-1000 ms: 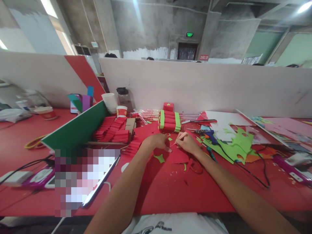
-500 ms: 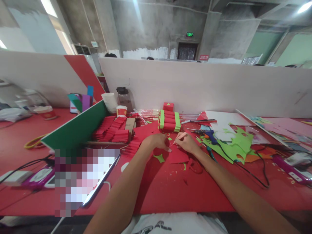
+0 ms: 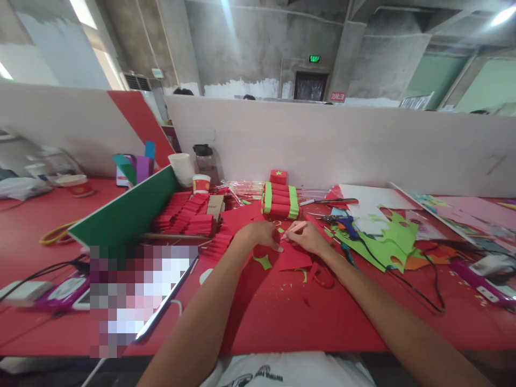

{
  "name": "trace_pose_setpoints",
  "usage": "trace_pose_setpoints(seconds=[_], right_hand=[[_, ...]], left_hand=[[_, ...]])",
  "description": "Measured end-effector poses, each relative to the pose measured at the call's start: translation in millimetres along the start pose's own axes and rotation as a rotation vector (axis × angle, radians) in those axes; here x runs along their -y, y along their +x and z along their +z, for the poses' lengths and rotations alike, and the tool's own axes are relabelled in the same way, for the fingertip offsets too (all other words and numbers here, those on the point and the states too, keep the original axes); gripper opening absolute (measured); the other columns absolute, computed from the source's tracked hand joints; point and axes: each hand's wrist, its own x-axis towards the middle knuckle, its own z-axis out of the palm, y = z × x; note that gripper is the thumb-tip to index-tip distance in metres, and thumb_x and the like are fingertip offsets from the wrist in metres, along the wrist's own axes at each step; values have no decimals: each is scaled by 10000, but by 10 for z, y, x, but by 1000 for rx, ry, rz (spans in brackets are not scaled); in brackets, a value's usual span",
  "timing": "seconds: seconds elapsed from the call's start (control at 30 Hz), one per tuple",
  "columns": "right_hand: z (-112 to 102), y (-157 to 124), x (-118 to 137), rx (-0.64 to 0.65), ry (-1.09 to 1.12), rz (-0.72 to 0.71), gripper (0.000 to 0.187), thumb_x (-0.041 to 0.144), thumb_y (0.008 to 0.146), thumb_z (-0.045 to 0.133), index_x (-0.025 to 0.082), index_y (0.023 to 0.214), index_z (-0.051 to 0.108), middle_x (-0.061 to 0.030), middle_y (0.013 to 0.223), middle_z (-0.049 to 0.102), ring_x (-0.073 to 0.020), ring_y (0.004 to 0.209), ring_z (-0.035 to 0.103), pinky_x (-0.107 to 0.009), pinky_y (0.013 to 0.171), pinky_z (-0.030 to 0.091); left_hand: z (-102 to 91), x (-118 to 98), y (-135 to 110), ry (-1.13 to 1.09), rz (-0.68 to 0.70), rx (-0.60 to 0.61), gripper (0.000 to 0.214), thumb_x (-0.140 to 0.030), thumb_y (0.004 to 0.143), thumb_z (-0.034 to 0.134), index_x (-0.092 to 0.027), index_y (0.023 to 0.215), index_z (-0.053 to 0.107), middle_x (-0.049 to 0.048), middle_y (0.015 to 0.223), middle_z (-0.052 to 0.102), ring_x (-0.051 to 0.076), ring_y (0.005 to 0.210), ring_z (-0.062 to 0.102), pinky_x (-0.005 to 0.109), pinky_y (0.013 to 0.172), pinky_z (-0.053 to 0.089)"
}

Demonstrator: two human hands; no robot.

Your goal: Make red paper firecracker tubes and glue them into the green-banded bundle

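Observation:
My right hand (image 3: 309, 237) grips a slim peach-coloured pen or pencil (image 3: 297, 227). Its tip meets a sheet of red paper (image 3: 296, 259) lying on the table in front of me. My left hand (image 3: 262, 233) rests with fingers extended at the sheet's left edge, holding nothing that I can see. Just below that hand lies a bright green scrap (image 3: 264, 262). Beyond both hands stands a bundle of red paper rolls (image 3: 281, 201) with green bands, and behind it a small red box with a yellow-green star (image 3: 278, 176).
Folded red paper pieces (image 3: 185, 212) are piled at left beside a green board (image 3: 124, 207). A tablet (image 3: 169, 293) lies by my left forearm. On the right are a blue-handled glue gun (image 3: 349, 224), its black cord and cut green paper (image 3: 397, 234). A white partition (image 3: 322, 140) stands behind.
My right hand has shifted the pen or pencil slightly left across the red paper. The left hand stays in place.

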Motion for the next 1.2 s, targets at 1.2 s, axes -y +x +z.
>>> trace_pose_setpoints(seconds=[1.2], right_hand=[[7, 6, -3, -17, 24, 30, 202, 283, 797, 644, 163, 686, 761, -68, 826, 742, -152, 631, 667, -212, 528, 480]], left_hand=[[26, 9, 11, -11, -5, -36, 593, -626, 631, 716, -174, 1008, 643, 103, 1002, 723, 251, 814, 676, 282, 619, 474]])
